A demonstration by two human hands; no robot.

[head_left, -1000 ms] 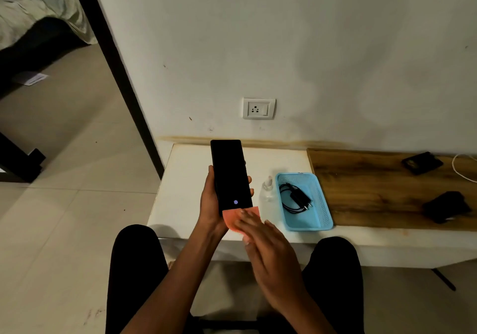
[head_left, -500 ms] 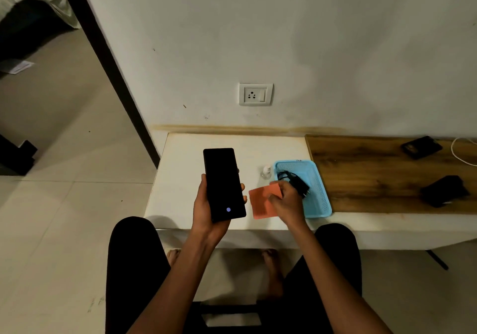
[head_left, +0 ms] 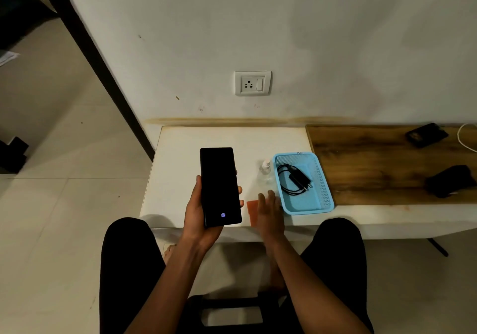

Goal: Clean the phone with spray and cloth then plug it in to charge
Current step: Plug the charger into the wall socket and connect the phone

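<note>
White tabletop against a pale wall with a socket lies before us. Our left hand grips the phone upright above the table's near edge. Our right hand, fingers straight, rests on the orange cloth beside the blue basket holding the charger; the spray bottle stands just left of it.

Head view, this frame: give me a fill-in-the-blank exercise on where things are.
1. The phone is held in the ____ hand.
2. The charger lies inside the ____ basket.
3. The right hand rests, fingers straight, on the ____ cloth.
4. The spray bottle stands just ____ of the basket.

Missing words: left; blue; orange; left
</note>
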